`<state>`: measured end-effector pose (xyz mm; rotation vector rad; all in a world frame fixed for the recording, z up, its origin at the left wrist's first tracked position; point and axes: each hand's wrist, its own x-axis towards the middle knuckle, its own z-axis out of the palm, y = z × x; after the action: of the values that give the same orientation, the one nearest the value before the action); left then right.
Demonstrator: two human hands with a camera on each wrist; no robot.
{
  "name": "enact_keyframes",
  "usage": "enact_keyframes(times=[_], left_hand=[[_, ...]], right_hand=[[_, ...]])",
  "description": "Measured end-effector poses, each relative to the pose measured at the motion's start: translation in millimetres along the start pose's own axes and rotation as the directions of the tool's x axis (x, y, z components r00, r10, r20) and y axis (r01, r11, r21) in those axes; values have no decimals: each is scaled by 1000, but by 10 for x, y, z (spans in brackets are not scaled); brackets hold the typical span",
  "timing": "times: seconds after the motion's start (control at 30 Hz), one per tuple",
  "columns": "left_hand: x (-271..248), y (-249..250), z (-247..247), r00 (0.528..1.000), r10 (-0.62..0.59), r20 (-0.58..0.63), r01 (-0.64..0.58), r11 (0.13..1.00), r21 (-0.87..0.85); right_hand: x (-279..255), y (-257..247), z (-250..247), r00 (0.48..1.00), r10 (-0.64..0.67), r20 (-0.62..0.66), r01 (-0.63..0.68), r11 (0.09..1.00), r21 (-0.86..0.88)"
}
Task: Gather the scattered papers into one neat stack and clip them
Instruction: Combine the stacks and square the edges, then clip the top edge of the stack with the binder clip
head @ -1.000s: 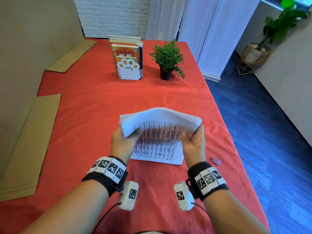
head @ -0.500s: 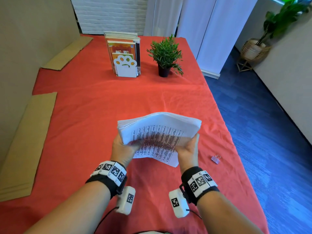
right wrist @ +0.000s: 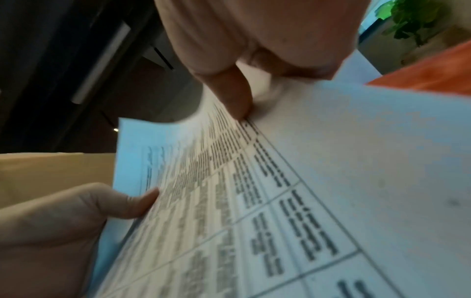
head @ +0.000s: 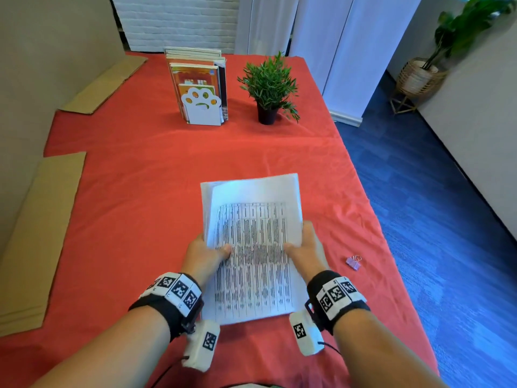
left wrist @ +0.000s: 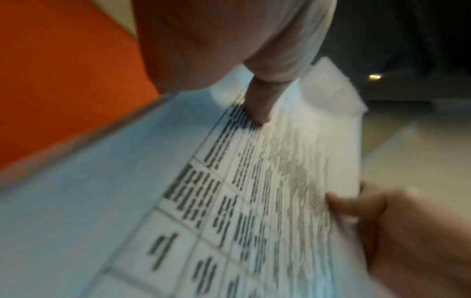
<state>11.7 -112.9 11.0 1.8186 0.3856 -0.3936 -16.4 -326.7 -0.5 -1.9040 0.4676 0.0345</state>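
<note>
A stack of white papers (head: 253, 247) printed with tables is held flat above the red tablecloth (head: 140, 191), long side pointing away from me. My left hand (head: 205, 254) grips its left edge, thumb on top. My right hand (head: 305, 252) grips the right edge the same way. In the left wrist view my left thumb (left wrist: 257, 102) presses the top sheet (left wrist: 229, 201), and the right hand (left wrist: 407, 231) shows at the far edge. The right wrist view shows my right thumb (right wrist: 234, 94) on the papers (right wrist: 280, 201). A small purple binder clip (head: 353, 262) lies on the cloth, right of my right hand.
A paw-shaped bookend with books (head: 200, 88) and a small potted plant (head: 268, 85) stand at the back of the table. Cardboard sheets (head: 33, 242) lie along the left side. The table's right edge (head: 372, 219) drops to blue floor.
The stack was bent and held up on edge; now it is turned lengthwise and lies flatter between both hands, closer to me. Both hands keep their grip.
</note>
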Motion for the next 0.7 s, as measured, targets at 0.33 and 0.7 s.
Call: enact_keyframes(times=[0.33,0.7], left_hand=[[-12,-566,172,925,-379,-25,374,896,241],[53,-451,155,946,-319,-54,322,907,271]], right_hand=[[-197,484,198,916,336,222,-324,942,-86],[-173,566,244,958,277,80,-268,958,-106]])
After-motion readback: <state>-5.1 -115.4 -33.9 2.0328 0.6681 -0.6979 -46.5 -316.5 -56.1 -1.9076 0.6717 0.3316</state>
